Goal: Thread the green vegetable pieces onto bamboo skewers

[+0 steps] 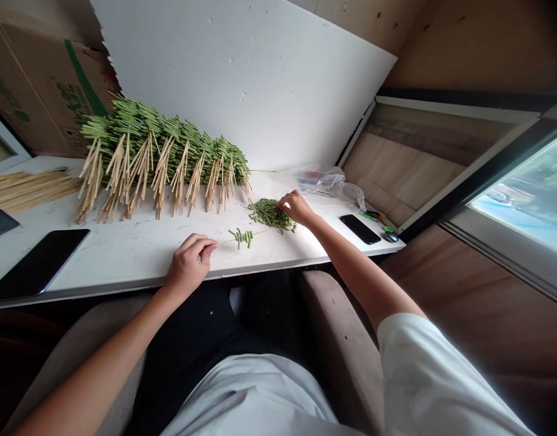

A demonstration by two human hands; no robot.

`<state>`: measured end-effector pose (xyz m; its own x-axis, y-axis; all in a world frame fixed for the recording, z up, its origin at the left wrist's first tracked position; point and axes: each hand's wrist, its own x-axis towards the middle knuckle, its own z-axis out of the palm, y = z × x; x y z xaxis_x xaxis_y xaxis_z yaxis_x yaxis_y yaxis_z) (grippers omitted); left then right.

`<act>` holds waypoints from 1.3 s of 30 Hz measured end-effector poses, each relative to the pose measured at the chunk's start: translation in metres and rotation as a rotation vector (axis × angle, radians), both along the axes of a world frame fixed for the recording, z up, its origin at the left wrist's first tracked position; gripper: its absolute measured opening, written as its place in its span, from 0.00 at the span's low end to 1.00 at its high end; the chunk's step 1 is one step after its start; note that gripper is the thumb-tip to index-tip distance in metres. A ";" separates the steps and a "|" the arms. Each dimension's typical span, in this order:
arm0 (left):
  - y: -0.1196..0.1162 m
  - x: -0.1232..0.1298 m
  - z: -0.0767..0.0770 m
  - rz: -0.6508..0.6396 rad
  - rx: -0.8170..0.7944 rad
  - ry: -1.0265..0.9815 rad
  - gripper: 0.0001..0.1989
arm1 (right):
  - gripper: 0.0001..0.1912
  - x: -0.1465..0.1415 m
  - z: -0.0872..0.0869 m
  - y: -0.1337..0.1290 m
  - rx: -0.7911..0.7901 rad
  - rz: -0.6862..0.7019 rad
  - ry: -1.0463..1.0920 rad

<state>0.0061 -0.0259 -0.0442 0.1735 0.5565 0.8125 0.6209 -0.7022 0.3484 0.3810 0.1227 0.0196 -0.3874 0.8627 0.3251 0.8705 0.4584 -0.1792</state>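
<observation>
My left hand [191, 259] pinches the end of a thin wooden skewer [225, 241] over the front of the table. Several short green bean pieces [242, 238] are threaded crosswise on that skewer, and its bare tip points right. My right hand [297, 207] is at the right side of a small pile of cut green beans [270, 213], its fingers closed in a pinch. Whatever lies between those fingertips is too small to make out. Behind my left hand, many filled green bean skewers [169, 139] are stacked in a long heap, their bare sticks facing me.
Loose bare skewers [28, 186] lie on the white table [137, 251] at the left. A dark tablet [35, 264] rests at the front left, and a phone [360, 229] at the right. Clear plastic bags [335, 180] sit behind the pile, against a white board [251, 72].
</observation>
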 end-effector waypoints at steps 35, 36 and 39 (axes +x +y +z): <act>-0.006 0.004 0.011 0.000 0.000 -0.039 0.08 | 0.18 -0.055 -0.023 -0.140 -0.744 0.093 1.686; -0.006 0.004 0.011 -0.001 0.000 -0.037 0.08 | 0.17 -0.057 -0.024 -0.141 -0.757 0.088 1.706; -0.007 0.005 0.009 -0.009 -0.002 -0.026 0.08 | 0.17 -0.063 -0.029 -0.143 -0.773 0.086 1.758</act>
